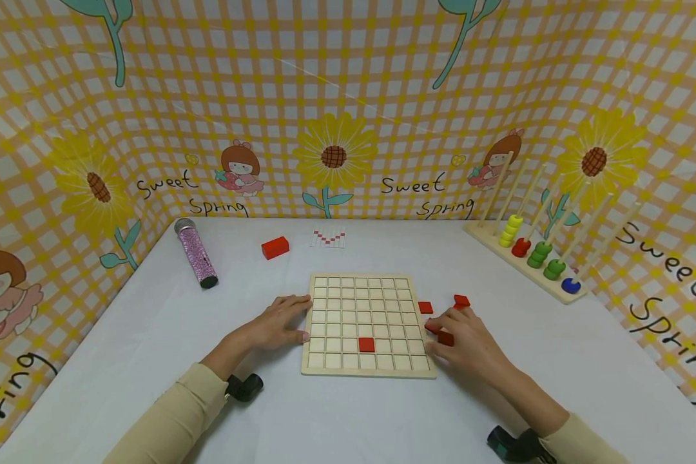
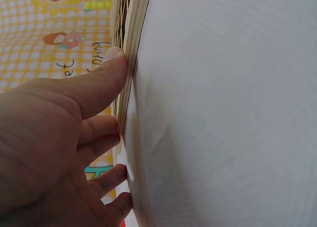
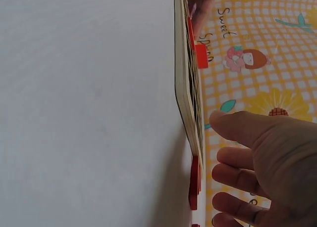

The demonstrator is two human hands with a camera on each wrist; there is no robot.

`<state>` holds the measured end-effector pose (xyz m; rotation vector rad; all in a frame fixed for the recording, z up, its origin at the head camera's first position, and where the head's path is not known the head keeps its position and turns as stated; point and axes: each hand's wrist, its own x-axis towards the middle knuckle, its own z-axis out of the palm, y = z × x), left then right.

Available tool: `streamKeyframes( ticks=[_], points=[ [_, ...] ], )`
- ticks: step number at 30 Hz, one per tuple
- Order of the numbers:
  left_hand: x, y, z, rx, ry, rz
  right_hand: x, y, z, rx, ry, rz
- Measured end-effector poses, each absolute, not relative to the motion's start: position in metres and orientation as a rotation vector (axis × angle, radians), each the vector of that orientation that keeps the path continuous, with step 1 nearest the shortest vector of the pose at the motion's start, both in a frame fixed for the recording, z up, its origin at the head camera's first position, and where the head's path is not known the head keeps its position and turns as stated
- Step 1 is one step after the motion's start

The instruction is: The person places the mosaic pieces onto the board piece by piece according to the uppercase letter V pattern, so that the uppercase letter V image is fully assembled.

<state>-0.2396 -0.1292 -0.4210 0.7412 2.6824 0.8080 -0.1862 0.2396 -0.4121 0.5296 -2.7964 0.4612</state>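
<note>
A wooden grid board (image 1: 349, 316) lies on the white table, a single red square tile (image 1: 367, 345) in one cell of its lower part. My left hand (image 1: 272, 324) rests at the board's left side; in the left wrist view its thumb and some fingertips touch the board edge (image 2: 130, 64). Just off the right side, my right hand (image 1: 466, 341) hovers over loose red tiles, with nothing between its fingers. Two of these, a red tile (image 1: 446, 338) and another partly covered one, show beneath the fingers. A red tile (image 1: 426, 307) and one farther right (image 1: 461, 301) lie beyond.
Behind the board is a small card (image 1: 328, 238) printed with a red V pattern of squares. A red block (image 1: 275, 248) and a glittery pink microphone (image 1: 196, 254) lie at the back left. At the back right stands a wooden peg rack (image 1: 557, 290) with coloured beads.
</note>
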Motion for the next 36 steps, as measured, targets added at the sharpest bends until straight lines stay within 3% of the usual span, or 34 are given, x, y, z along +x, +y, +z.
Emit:
streamKeyframes(
  ticks=[10,36],
  points=[
    [-0.24,-0.129,-0.422,0.748,2.684,0.818,-0.185,0.255,-0.413,0.406,-2.878,0.41],
    [-0.24,-0.13,-0.422,0.765,2.684,0.808,-0.184,0.267,-0.421,0.394,-2.84,0.378]
  ],
)
